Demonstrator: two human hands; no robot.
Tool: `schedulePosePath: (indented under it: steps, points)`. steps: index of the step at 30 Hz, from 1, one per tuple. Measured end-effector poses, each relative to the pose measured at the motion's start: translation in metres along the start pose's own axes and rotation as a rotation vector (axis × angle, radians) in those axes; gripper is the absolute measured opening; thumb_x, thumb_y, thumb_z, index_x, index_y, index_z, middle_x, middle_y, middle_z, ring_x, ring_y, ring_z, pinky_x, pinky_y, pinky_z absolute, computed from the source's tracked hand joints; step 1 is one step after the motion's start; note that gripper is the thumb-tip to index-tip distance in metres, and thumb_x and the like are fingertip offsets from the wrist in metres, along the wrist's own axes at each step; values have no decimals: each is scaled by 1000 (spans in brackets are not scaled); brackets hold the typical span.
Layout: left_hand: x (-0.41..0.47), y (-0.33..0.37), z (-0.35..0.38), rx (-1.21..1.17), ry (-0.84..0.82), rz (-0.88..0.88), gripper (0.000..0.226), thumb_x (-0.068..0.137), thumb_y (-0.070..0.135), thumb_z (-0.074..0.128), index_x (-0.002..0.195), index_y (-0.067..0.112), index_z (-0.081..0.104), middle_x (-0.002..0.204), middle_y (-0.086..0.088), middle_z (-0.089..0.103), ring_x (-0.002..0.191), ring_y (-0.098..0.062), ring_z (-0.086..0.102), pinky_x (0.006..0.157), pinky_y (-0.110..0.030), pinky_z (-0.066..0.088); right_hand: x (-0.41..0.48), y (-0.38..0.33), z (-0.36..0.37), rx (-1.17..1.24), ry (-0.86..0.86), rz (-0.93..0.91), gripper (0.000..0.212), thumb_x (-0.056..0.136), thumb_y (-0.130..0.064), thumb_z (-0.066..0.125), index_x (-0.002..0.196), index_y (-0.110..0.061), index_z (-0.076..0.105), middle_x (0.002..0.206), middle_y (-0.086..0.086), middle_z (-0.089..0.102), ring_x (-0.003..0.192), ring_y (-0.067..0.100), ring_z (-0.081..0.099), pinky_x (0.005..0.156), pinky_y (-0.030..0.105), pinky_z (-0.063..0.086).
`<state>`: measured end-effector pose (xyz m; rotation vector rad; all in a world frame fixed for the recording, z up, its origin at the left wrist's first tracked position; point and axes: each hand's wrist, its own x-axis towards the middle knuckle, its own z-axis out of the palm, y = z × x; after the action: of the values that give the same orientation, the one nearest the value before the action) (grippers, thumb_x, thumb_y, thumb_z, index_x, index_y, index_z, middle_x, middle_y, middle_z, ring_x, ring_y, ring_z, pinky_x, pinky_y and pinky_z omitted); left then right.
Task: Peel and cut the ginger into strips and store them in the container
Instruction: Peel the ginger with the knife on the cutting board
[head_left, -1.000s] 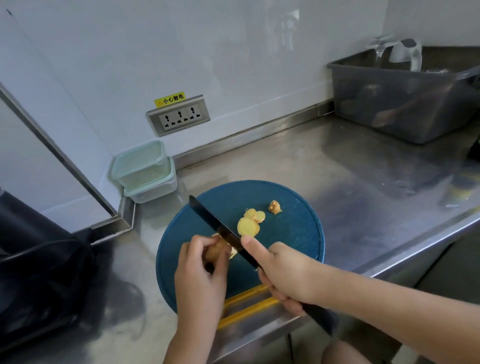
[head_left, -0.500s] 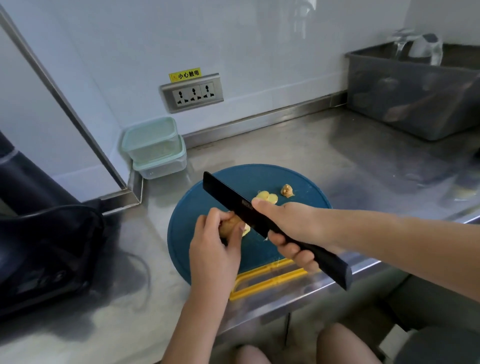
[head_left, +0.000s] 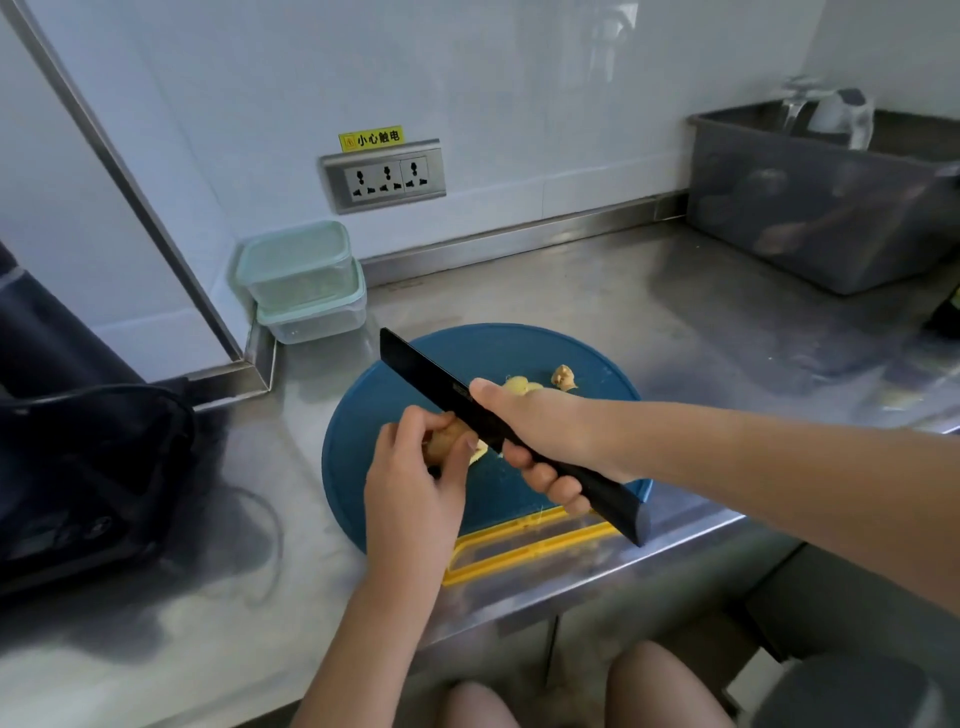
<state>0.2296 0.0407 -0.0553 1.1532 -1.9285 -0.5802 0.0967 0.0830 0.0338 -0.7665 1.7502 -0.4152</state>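
On the counter (head_left: 675, 322) a blue cutting board (head_left: 498, 353) is laid, stacked containers (head_left: 301, 280) at its 10 o'clock; a knife (head_left: 421, 376) is clamped in the fingers (head_left: 545, 475) of the right hand (head_left: 540, 431), and ginger (head_left: 447, 434) at the board's 9 o'clock is pinched by the left hand (head_left: 415, 483).

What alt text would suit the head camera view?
A person's left hand holds a tan ginger piece over a round blue cutting board while the right hand grips a black knife against it. Two stacked clear lidded containers stand behind.
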Motion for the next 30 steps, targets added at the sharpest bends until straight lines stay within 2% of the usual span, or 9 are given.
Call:
schedulePosePath:
  steps: [6,10,24,30]
  points:
    - [-2,5,0,11,-12,7,22,84,30,66,101,20,57,93,3,54,74,-3,52,59,-5,41,-15,27,-5,15,-14,29,68,87,-78,24,61,-17,35,45,-1,32,34,14,27,40,18,28]
    - [-1,7,-1,54,-37,1,26,83,31,69,101,21,54,93,5,51,71,-5,48,55,-7,34,-13,22,-5,5,-10,54,70,85,-81,26,59,-17,35,45,-1,33,34,15,28,40,17,28]
    - [3,7,2,89,-41,-4,24,87,33,63,104,22,51,95,7,46,79,-7,47,57,-7,32,0,13,-1,-71,40,56,72,84,-83,24,61,-16,35,46,1,34,33,17,29,41,20,31]
    - [1,4,2,83,-17,23,25,85,32,65,102,19,53,92,4,49,74,-8,47,55,-8,32,8,17,12,-95,73,60,74,83,-83,20,61,-14,33,53,5,34,41,18,31,49,29,32]
